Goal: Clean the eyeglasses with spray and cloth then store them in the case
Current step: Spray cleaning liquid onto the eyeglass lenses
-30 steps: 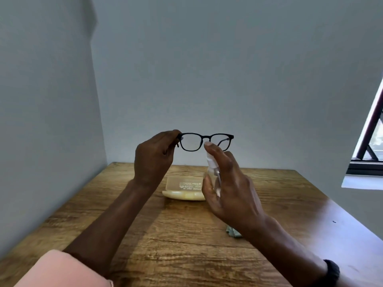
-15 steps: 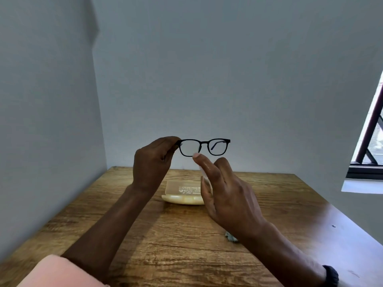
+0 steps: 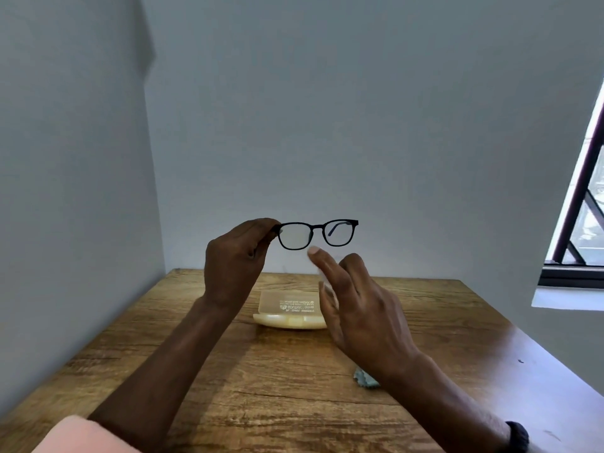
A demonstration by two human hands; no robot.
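1. We see our left hand (image 3: 240, 256) raised above the wooden table (image 3: 228, 380), its fingertips pinched shut on the left end of the eyeglasses (image 3: 318, 234).
2. The eyeglasses have a thin black frame with two rounded clear lenses. They are held level in the air against the grey wall, lenses facing us, with a folded temple showing through the right lens.
3. Below them, toward the table's far edge, the cream case (image 3: 289, 313) lies open, its lid tipped back with printed lettering on it.
4. Our right hand (image 3: 362, 308) sits just under and in front of the glasses, not touching them. Its index finger is stretched toward the left lens. A pale, blurred sliver of the spray bottle (image 3: 327, 282) shows inside the curled fingers, which close around it.
5. A corner of the grey-blue cloth (image 3: 365, 380) lies on the table, peeking out from under our right wrist.
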